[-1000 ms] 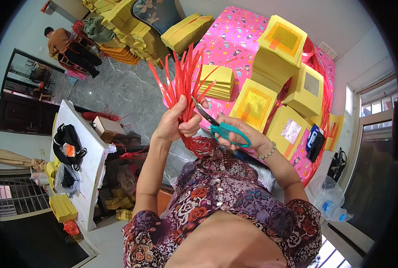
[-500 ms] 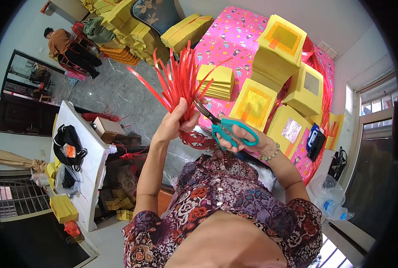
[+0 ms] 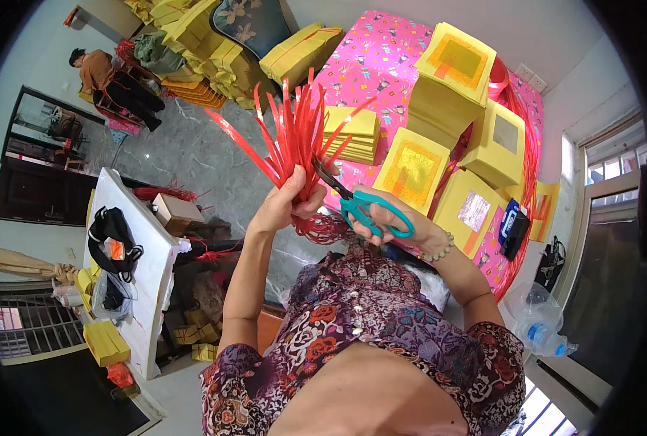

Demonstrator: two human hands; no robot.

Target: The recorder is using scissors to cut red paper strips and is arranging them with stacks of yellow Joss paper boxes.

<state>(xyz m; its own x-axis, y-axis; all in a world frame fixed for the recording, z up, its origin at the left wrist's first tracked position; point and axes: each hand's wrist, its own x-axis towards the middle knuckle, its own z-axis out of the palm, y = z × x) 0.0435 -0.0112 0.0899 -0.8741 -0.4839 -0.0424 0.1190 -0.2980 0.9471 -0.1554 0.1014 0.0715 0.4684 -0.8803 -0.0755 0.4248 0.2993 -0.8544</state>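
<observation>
My left hand [image 3: 287,206] is closed around a bundle of shiny red plastic strips [image 3: 292,138]. Their cut ends fan upward above the fist, while a looped, tangled part hangs below it. Teal-handled scissors [image 3: 358,203] are in my right hand [image 3: 396,224], with fingers through the handle loops. The dark blades point up and left and reach the right side of the bundle, just beside my left fist. Whether a strip lies between the blades is hard to make out. A beaded bracelet circles my right wrist.
Yellow paper stacks [image 3: 450,94] stand on a pink patterned table [image 3: 367,54], with long red strips [image 3: 530,167] along its right edge. At left is a white table [image 3: 138,283] with a black bag [image 3: 110,240]. Far left, a person [image 3: 105,76] sits among more yellow bundles.
The scissors have shifted slightly up and left against the bundle, and their handles look a little closer together. The red strips fan slightly differently. My left hand keeps its hold.
</observation>
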